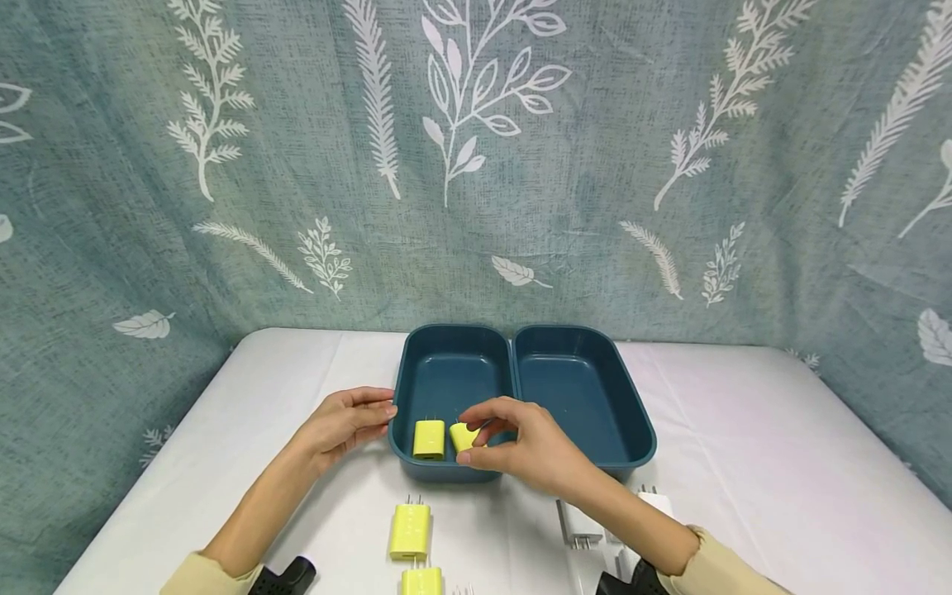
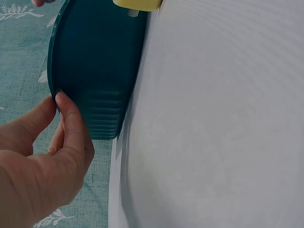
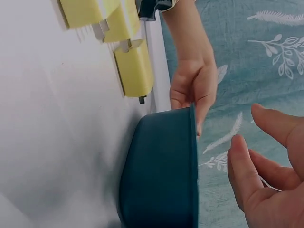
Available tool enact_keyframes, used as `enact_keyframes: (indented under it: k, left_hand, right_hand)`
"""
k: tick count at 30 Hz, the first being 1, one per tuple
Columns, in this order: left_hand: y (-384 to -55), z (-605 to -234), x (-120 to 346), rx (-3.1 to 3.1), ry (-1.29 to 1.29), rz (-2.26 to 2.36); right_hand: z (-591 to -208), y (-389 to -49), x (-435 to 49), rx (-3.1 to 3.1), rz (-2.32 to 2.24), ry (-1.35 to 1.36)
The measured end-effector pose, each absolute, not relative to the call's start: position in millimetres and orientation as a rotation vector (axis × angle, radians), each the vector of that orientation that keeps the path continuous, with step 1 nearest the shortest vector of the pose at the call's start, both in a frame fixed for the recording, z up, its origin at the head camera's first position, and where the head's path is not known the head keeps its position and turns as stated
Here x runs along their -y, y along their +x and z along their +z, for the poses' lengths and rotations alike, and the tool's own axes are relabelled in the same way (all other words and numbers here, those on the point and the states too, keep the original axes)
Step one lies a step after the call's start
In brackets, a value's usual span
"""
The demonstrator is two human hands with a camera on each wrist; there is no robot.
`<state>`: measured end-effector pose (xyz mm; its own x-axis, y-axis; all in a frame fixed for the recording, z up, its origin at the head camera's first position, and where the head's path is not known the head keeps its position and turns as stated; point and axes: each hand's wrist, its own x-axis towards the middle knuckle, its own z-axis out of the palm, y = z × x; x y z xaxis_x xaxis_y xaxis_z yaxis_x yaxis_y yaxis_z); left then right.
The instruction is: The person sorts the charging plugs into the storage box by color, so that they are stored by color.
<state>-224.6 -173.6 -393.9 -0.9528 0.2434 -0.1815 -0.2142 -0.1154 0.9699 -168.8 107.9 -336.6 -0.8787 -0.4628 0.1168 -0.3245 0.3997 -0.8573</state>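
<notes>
Two dark teal bins stand side by side; I cannot tell whether they are joined. My left hand (image 1: 355, 423) pinches the left bin's rim (image 2: 51, 61) between thumb and fingers. Inside the left bin (image 1: 454, 380), near its front wall, a yellow wall charger (image 1: 429, 440) stands prongs up, and a second yellow charger (image 1: 459, 435) leans beside it, partly hidden by my right hand (image 1: 521, 442). That hand hovers over the front of this bin, thumb and fingers apart, with nothing visible between them in the right wrist view. The right bin (image 1: 580, 397) holds no visible charger.
In front of the left bin lie more yellow chargers (image 1: 411, 531) on the white-covered table (image 1: 714, 430). White chargers (image 1: 583, 525) lie in front of the right bin, partly hidden beneath my right forearm. A patterned green curtain (image 1: 476, 248) hangs behind the table.
</notes>
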Motion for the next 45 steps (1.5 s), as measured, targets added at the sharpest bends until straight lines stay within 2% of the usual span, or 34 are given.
enact_keyframes:
  k: [8,16,24,36,45]
  left_hand:
    - [-224.4,-394.2,177.1,-1.862,0.031,2.140]
    - [-225.6,-394.5,175.5,-1.864,0.037,2.131]
    - [-226.9,-394.2,175.0,-1.862,0.043,2.129]
    - [-223.4,-394.7,176.8,-1.861,0.044,2.132]
    - [-223.1,-393.7,176.6,-1.857,0.042,2.139]
  right_hand:
    - [-336.4,-149.3,-114.6,-2.319,-1.577,-0.704]
    - [-345.9,-118.7,-117.8,-2.093,-1.573,-0.808]
    - [-363.2,-108.1,-129.3,-1.956,-1.541,-0.786]
    - [-437.1,-119.3,-152.2,-2.064,-1.363,-1.159]
    - [-417.9,-95.2,-135.6,-2.279,-1.258,-1.392]
